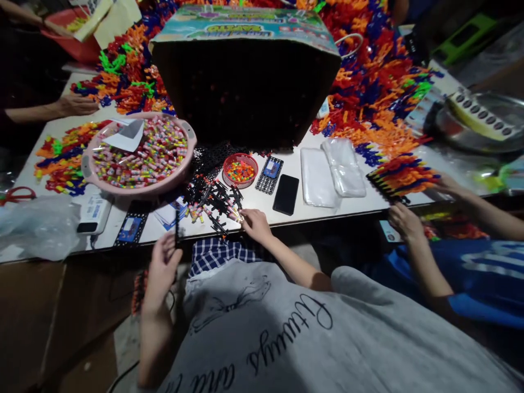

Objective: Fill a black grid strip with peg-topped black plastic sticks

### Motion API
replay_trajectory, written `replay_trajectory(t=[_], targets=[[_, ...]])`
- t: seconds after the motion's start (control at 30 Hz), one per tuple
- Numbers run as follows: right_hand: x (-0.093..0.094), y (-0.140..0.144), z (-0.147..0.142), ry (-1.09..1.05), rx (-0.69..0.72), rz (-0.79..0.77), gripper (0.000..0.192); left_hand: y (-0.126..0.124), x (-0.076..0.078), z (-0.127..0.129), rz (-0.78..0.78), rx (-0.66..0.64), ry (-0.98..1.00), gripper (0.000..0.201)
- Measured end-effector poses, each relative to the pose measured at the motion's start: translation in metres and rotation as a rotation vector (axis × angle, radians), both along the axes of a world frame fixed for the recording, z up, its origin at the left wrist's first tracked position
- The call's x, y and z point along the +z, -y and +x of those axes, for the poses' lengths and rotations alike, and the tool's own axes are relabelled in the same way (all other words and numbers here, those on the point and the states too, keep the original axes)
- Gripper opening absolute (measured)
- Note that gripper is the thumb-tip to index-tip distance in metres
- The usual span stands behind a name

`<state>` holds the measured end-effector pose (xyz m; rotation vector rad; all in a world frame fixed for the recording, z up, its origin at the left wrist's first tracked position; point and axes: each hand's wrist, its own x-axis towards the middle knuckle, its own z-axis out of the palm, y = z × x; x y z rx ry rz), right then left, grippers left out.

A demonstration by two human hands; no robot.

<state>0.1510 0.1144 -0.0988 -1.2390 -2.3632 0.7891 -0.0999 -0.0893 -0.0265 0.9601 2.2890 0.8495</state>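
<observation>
black plastic strip (177, 229) pinched in left hand (161, 270); right hand (256, 224) fingers grasping table-edge pieces (213, 204), which may spill off.

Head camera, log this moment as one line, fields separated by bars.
left hand: holds thin black piece upright | right hand: reaching into black pieces pile | nearby: red basket, black phone

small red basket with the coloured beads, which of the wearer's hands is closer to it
Right. The right hand rests on the table edge just below the red basket; the left hand holds a black strip farther away, lower left.
</observation>
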Motion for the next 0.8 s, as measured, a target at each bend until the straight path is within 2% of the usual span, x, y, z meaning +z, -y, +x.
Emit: replay_trajectory(t=[0.1,0.2,0.27,0.3,0.37,0.47,0.57,0.7,0.8], targets=[[-0.002,-0.011,0.004,0.091,-0.007,0.000,0.032,-0.006,-0.019,0.061,0.064,0.006,0.666,0.066],[-0.002,-0.018,0.006,0.128,-0.003,0.033,0.033,-0.016,-0.026,0.106,0.087,0.013,1.287,0.071],[-0.001,-0.019,0.009,0.154,-0.020,0.045,0.029,-0.021,-0.025,0.125,0.048,0.047,1.559,0.070],[0.000,-0.019,0.010,0.166,-0.018,0.046,0.026,-0.023,-0.024,0.132,0.028,0.077,1.633,0.068],[0.004,-0.019,0.012,0.159,0.012,0.041,0.026,-0.024,-0.023,0.143,0.016,0.154,1.665,0.061],[0.010,-0.019,0.012,0.122,0.028,0.046,0.034,-0.024,-0.025,0.152,0.041,0.215,1.546,0.054],[0.017,-0.018,0.008,0.198,-0.001,0.031,0.031,-0.025,-0.029,0.156,0.051,0.168,1.397,0.062],[0.030,-0.015,0.000,0.287,-0.017,-0.059,0.024,-0.028,-0.034,0.157,0.086,0.073,1.233,0.061],[0.032,-0.014,-0.001,0.345,-0.038,-0.098,0.023,-0.030,-0.037,0.154,0.102,0.008,1.122,0.063]])
